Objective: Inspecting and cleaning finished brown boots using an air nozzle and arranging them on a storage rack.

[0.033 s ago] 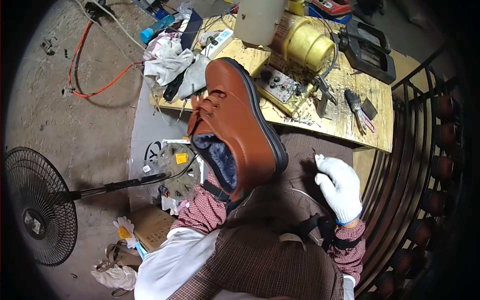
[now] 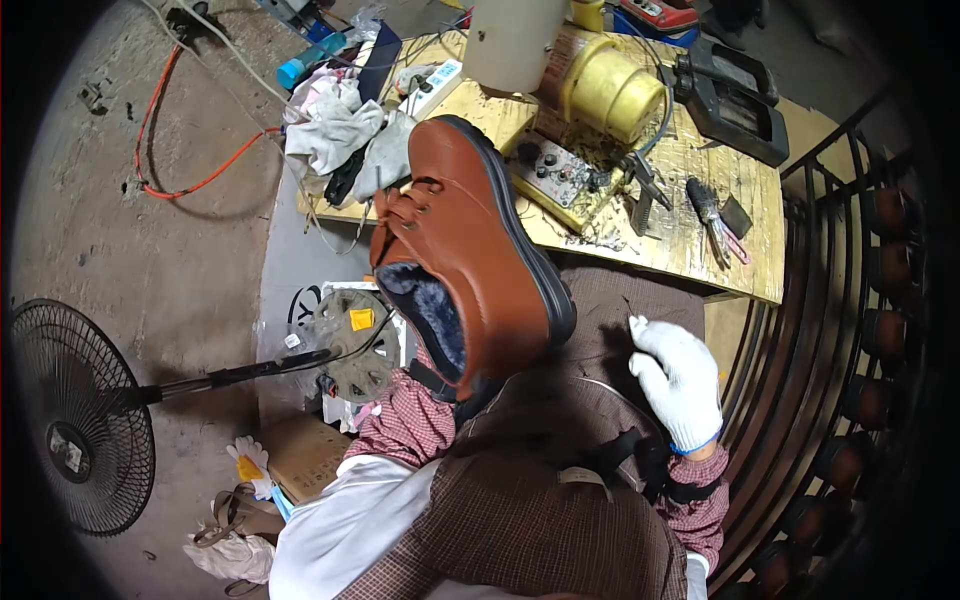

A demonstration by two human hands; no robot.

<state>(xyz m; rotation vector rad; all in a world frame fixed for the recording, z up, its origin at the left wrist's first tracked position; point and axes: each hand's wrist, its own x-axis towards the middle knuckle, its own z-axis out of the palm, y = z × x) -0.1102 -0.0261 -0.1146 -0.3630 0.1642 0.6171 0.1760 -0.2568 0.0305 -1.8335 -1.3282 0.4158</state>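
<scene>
A brown leather lace-up shoe point(image 2: 465, 240) is raised in front of me, toe up and away. Its thick sole is black and its lining is dark blue-grey fleece. My left forearm, in a red checked sleeve, runs up behind the heel; my left hand is hidden by the shoe it holds up. To the right, above my brown apron point(image 2: 540, 450), my right hand point(image 2: 680, 380) wears a white knit glove. Its fingers are curled, the thumb a little apart. A thin dark strand point(image 2: 628, 304) shows at the fingertips, too small to name.
Beyond the shoe stands a wooden bench point(image 2: 690, 250) with a yellow cylindrical machine part point(image 2: 620, 95), a brush point(image 2: 708, 215) and a heap of cloths point(image 2: 335, 130). A black fan point(image 2: 80, 420) stands at left. On the right is a metal rack point(image 2: 800, 330) of dark shoes.
</scene>
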